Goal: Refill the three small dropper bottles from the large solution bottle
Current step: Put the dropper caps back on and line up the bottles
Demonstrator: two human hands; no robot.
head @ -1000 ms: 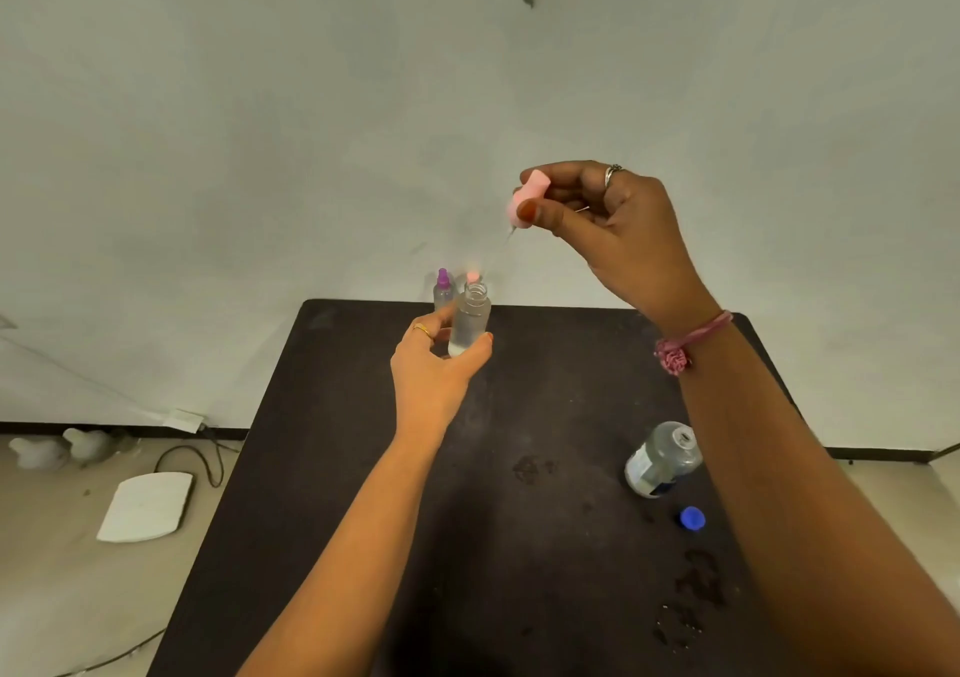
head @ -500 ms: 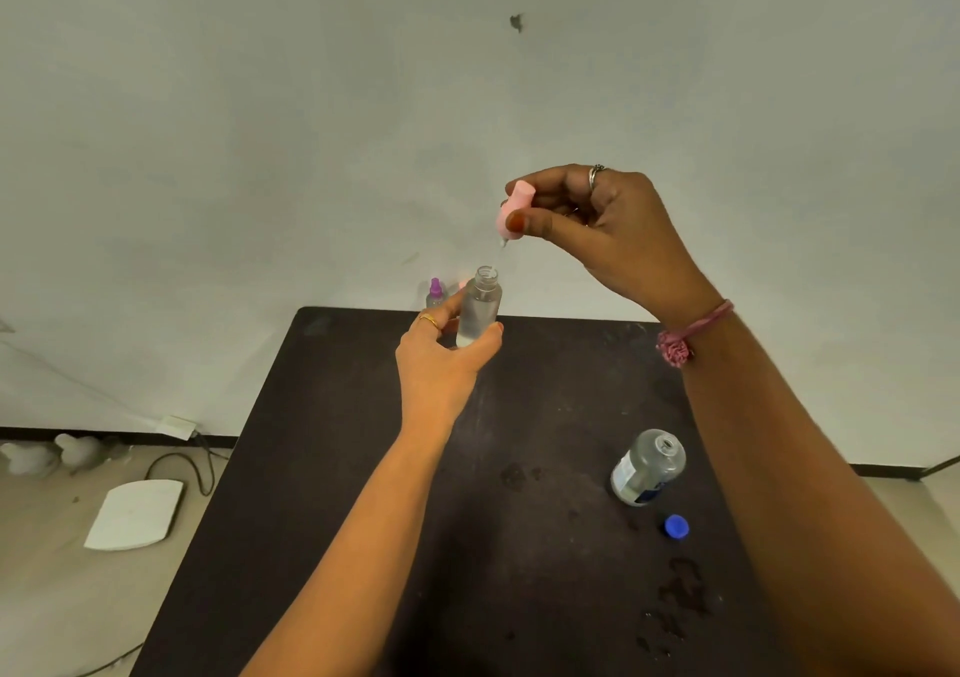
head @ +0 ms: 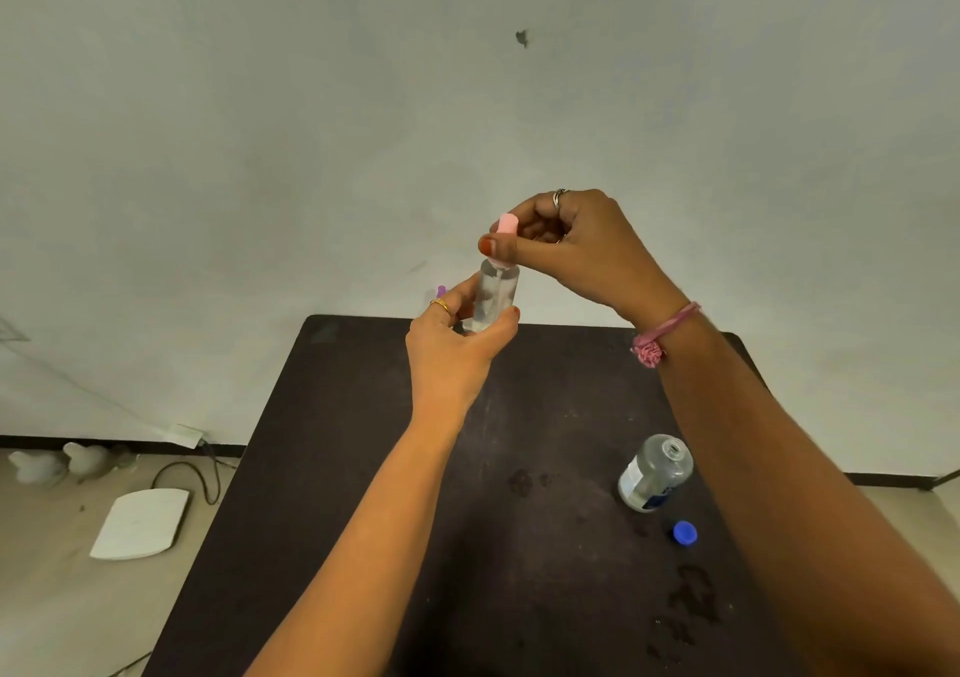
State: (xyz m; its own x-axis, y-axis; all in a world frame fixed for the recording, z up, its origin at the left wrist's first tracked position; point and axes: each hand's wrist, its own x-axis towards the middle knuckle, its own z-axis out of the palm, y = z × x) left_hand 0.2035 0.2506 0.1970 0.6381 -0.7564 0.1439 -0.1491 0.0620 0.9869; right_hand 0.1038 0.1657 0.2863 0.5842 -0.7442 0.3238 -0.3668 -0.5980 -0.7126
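Note:
My left hand (head: pixel 452 354) holds a small clear dropper bottle (head: pixel 496 297) upright above the far edge of the dark table (head: pixel 363 468). My right hand (head: pixel 576 245) pinches the pink dropper cap (head: pixel 506 224), which sits on the bottle's neck with its thin tube inside. Behind my left hand only the purple tip of a second dropper bottle (head: pixel 441 290) shows. The large solution bottle (head: pixel 655 472) stands open at the right, beside my right forearm, and its blue cap (head: pixel 684 532) lies just in front of it.
Wet spots mark the table near the middle (head: pixel 522 481) and at the front right (head: pixel 691 603). On the floor to the left lie a white flat board (head: pixel 141 523), a black cable (head: pixel 182 473) and pale objects (head: pixel 57 463). A plain wall rises behind.
My right hand has brought the pink cap down from above onto the bottle's neck. My left hand raised the bottle slightly and shifted it right.

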